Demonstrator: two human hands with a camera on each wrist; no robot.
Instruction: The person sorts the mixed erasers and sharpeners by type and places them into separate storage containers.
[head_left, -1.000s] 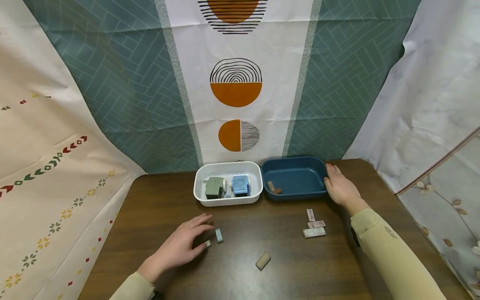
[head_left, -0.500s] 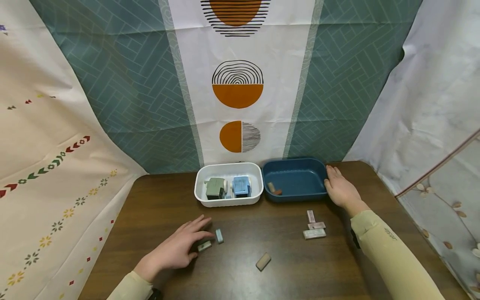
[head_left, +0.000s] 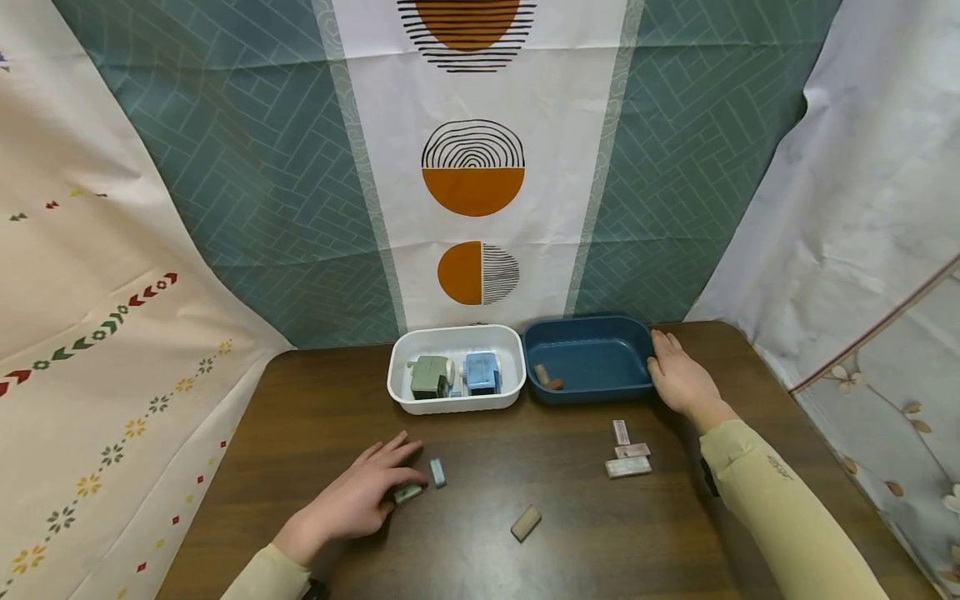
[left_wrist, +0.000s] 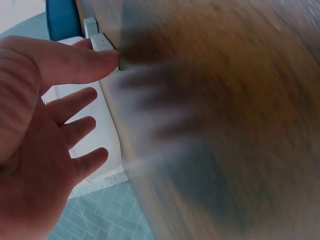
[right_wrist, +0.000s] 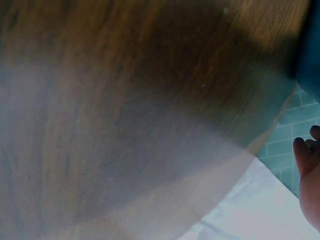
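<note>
My left hand is low over the table's left half, thumb and index finger at the two ends of a small pale green block, pinching it. In the left wrist view the thumb overlaps this block, and the other fingers are spread apart. A light blue block lies just right of the index fingertip. My right hand rests with straight fingers along the right outer side of a dark blue tray. Inside that tray, a tan block and a reddish-brown block lie at the left.
Left of the blue tray stands a white tray with a boxy green item and a boxy blue item. Two pinkish blocks and a whitish block lie before the blue tray. A brown block lies nearer the front.
My left thumb has drawn back toward the wrist, showing more of the pale green block than one second ago. The right hand stays at the blue tray.
</note>
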